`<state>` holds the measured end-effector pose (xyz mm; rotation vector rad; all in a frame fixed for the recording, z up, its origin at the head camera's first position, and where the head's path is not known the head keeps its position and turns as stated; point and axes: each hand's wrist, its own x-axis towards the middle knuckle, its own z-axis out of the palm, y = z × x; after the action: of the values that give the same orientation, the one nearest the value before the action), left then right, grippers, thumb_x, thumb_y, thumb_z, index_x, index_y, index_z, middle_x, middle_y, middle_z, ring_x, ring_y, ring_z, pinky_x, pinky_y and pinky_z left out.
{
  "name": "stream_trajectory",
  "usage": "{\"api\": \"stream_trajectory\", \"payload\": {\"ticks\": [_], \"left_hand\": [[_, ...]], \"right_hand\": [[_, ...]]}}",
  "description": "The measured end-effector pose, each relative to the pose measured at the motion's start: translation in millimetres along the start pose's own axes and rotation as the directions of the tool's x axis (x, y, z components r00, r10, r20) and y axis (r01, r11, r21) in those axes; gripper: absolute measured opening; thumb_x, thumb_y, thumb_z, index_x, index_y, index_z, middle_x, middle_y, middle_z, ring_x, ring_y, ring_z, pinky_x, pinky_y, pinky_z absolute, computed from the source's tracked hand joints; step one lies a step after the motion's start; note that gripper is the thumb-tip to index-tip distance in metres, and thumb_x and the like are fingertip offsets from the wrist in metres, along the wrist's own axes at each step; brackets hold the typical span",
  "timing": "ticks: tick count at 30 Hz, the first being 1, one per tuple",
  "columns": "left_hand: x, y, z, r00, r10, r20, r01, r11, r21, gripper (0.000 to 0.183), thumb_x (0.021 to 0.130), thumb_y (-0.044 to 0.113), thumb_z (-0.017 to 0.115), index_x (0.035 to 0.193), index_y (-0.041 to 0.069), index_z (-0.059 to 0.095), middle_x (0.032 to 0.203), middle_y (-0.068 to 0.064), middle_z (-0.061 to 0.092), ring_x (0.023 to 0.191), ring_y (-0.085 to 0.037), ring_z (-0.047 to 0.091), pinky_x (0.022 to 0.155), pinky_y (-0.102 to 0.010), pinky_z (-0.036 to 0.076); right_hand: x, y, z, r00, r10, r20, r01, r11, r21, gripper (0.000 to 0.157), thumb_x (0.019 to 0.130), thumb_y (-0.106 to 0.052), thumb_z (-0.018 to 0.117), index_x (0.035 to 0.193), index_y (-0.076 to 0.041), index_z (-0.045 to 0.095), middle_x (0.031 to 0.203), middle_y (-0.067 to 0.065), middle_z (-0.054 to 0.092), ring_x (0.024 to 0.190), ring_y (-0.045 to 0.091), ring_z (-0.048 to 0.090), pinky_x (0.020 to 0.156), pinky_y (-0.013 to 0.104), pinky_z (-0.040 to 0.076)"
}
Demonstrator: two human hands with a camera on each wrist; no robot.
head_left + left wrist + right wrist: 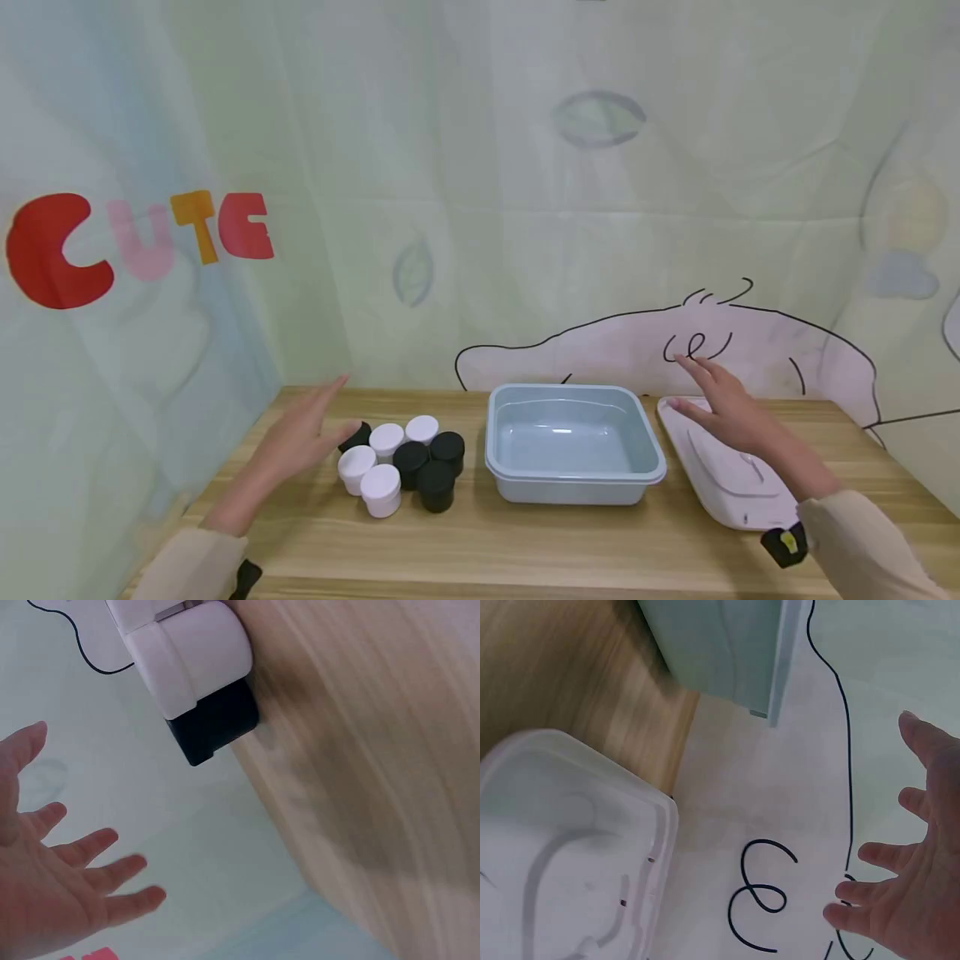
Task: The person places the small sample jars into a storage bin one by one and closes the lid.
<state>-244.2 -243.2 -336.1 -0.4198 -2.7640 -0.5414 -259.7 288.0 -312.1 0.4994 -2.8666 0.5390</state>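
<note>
My left hand (296,437) hovers with spread fingers just left of a cluster of small lidded jars, holding nothing. Several of these jars are white (380,490) and several black (437,485), standing close together on the table. In the left wrist view, a white jar (206,649) and a black jar (217,720) lie beyond the spread fingers (124,874). My right hand (731,408), also empty with fingers extended, is above a white lid (723,475). Between the hands stands a light blue plastic basin (573,490), its inside bare.
The wooden table (480,550) reaches back to a hanging cloth backdrop (450,167) printed with letters and drawings. In the right wrist view, the lid (577,847) lies near the table's back edge, beside the basin (712,652). Dark bands circle both wrists.
</note>
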Motion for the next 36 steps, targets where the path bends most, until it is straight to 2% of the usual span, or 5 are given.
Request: {"api": "stream_trajectory", "payload": {"ticks": [4, 10, 19, 28, 36], "left_hand": [[-3.5, -5.1, 4.6, 1.000, -0.008, 0.017, 0.011, 0.989, -0.147, 0.068, 0.087, 0.027, 0.061, 0.135, -0.009, 0.030, 0.133, -0.033, 0.036, 0.118, -0.050, 0.037, 0.093, -0.060, 0.032], [-8.5, -9.2, 9.7, 0.990, -0.088, 0.113, 0.116, 0.957, -0.267, 0.064, 0.086, 0.026, 0.062, 0.131, -0.009, 0.034, 0.122, -0.037, 0.043, 0.106, -0.052, 0.047, 0.084, -0.056, 0.042], [-17.5, -15.1, 13.3, 0.966, -0.084, 0.245, 0.184, 0.888, -0.422, 0.057, 0.083, 0.018, 0.065, 0.125, -0.011, 0.037, 0.113, -0.034, 0.049, 0.098, -0.043, 0.054, 0.077, -0.044, 0.049], [-19.5, -18.0, 19.8, 0.967, -0.121, 0.226, 0.207, 0.888, -0.409, 0.048, 0.074, 0.007, 0.071, 0.111, -0.011, 0.046, 0.096, -0.020, 0.053, 0.087, -0.031, 0.057, 0.070, -0.036, 0.048], [-17.2, -21.9, 26.1, 0.954, -0.024, 0.299, 0.165, 0.874, -0.457, 0.046, 0.070, 0.001, 0.072, 0.108, -0.011, 0.048, 0.091, -0.016, 0.056, 0.081, -0.027, 0.059, 0.063, -0.031, 0.047]], "right_hand": [[-1.6, 1.6, 7.4, 1.000, 0.007, 0.004, -0.007, 0.994, 0.111, 0.069, 0.092, -0.039, 0.049, 0.144, -0.005, 0.018, 0.141, 0.032, 0.019, 0.125, 0.052, 0.021, 0.091, 0.070, 0.022], [0.1, 8.0, 21.6, 1.000, -0.011, -0.009, 0.013, 0.975, 0.222, 0.064, 0.094, -0.031, 0.049, 0.142, 0.001, 0.022, 0.142, 0.030, 0.022, 0.127, 0.050, 0.019, 0.096, 0.066, 0.018], [0.3, 12.3, 40.8, 0.994, 0.048, 0.095, -0.079, 0.932, 0.354, 0.061, 0.095, -0.035, 0.045, 0.143, -0.005, 0.022, 0.137, 0.033, 0.029, 0.119, 0.055, 0.033, 0.087, 0.064, 0.034], [3.7, 10.5, 56.1, 0.979, 0.088, 0.182, -0.160, 0.890, 0.428, 0.061, 0.094, -0.037, 0.046, 0.142, -0.006, 0.024, 0.135, 0.032, 0.031, 0.118, 0.051, 0.037, 0.089, 0.058, 0.038], [4.5, 11.2, 63.6, 0.982, 0.042, 0.186, -0.126, 0.873, 0.471, 0.061, 0.094, -0.035, 0.047, 0.142, -0.005, 0.026, 0.141, 0.026, 0.028, 0.122, 0.045, 0.034, 0.091, 0.057, 0.037]]}}
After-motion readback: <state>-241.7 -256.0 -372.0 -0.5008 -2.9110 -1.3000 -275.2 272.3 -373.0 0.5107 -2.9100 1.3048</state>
